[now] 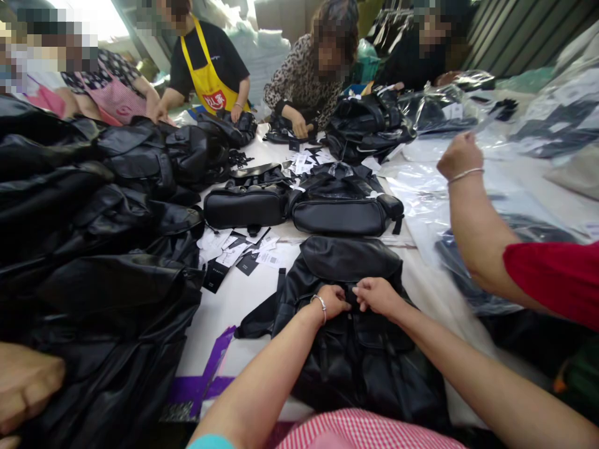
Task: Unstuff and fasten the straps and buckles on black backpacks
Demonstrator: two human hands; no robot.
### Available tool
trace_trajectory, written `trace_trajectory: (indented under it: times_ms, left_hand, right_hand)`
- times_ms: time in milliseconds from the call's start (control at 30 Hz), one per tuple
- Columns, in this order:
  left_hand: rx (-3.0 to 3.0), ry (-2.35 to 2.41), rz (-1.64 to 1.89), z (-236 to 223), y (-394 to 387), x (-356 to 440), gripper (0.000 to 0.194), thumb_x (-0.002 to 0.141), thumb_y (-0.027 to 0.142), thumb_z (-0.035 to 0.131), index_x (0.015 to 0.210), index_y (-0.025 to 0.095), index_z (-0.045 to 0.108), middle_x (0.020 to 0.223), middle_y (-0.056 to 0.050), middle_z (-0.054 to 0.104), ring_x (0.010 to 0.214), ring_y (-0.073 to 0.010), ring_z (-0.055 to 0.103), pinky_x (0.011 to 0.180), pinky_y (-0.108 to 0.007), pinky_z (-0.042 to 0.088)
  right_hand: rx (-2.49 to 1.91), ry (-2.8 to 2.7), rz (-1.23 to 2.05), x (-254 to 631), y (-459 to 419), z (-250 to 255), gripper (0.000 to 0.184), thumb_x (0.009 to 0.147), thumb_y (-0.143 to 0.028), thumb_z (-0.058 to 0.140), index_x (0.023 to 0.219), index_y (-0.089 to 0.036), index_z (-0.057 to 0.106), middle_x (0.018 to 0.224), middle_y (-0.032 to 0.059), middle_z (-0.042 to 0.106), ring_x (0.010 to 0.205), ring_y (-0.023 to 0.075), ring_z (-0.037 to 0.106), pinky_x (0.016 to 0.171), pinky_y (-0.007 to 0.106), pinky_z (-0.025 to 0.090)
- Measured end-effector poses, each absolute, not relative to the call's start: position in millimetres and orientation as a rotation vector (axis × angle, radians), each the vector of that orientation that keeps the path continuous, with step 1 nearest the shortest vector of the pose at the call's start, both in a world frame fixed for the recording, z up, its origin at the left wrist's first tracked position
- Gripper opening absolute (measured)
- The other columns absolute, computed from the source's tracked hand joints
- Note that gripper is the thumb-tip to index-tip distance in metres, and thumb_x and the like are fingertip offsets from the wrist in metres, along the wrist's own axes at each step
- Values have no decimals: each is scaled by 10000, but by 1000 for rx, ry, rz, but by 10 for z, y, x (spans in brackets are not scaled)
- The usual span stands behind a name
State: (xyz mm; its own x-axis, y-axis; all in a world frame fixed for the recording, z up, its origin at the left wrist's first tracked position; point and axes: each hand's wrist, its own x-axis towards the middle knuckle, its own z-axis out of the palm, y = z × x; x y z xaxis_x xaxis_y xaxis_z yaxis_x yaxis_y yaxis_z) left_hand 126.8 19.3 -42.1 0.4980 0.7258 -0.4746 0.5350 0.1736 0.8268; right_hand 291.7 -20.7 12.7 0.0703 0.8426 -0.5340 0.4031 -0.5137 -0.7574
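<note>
two hands (333, 302) (378, 296), curled, nearly meeting, over backpack (362, 340)

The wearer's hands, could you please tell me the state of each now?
Left hand: curled at the black backpack; grip cannot be told.
Right hand: curled there too; whether it holds anything cannot be told.

A white-topped table (213, 319) bears purple tape (199, 388) near its front edge. On it lie a black backpack (349, 257) at the near side, two black bags (339, 217) just beyond, scattered black and white tags (231, 254), a heap of black bags (93, 296) along the left and clear plastic (414, 193) at the right
</note>
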Motion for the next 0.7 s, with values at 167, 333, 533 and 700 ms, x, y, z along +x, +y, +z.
trace_trajectory:
  times_ms: [167, 333, 533, 700]
  left_hand:
    - [1504, 1172, 162, -421, 205, 1261, 187, 578, 179, 768, 737, 152, 672, 600, 53, 574, 563, -93, 486, 567, -214, 416]
    - [1512, 1180, 154, -391, 207, 1267, 181, 584, 178, 771, 731, 153, 667, 606, 50, 573, 567, -92, 484, 569, -211, 410]
    - [1515, 1207, 138, -406, 183, 1266, 172, 619, 225, 756, 754, 156, 674, 626, 37, 585, 580, -106, 496, 588, -225, 420]
    - [1551, 1231, 131, -330, 172, 1271, 165, 616, 207, 738, 753, 161, 659, 630, 38, 592, 593, -111, 513, 577, -219, 403]
  right_hand:
    - [-1971, -1399, 1211, 2854, -127, 83, 231, 809, -356, 550, 688, -171, 614, 526, 2, 637, 443, 110, 578, 484, 203, 404]
    - [-1987, -1567, 939, 2836, -180, 39, 264, 831, -399, 510, 771, -187, 656, 680, 27, 674, 627, 166, 613, 632, 260, 439]
    - [-1971, -1722, 830, 2887, -285, -26, 270, 860, -386, 468, 740, -197, 619, 735, 38, 651, 724, 189, 587, 707, 286, 408]
    - [-2000, -1777, 791, 2891, -361, -27, 266, 878, -345, 462, 683, -197, 566, 664, 25, 595, 661, 172, 540, 665, 275, 373]
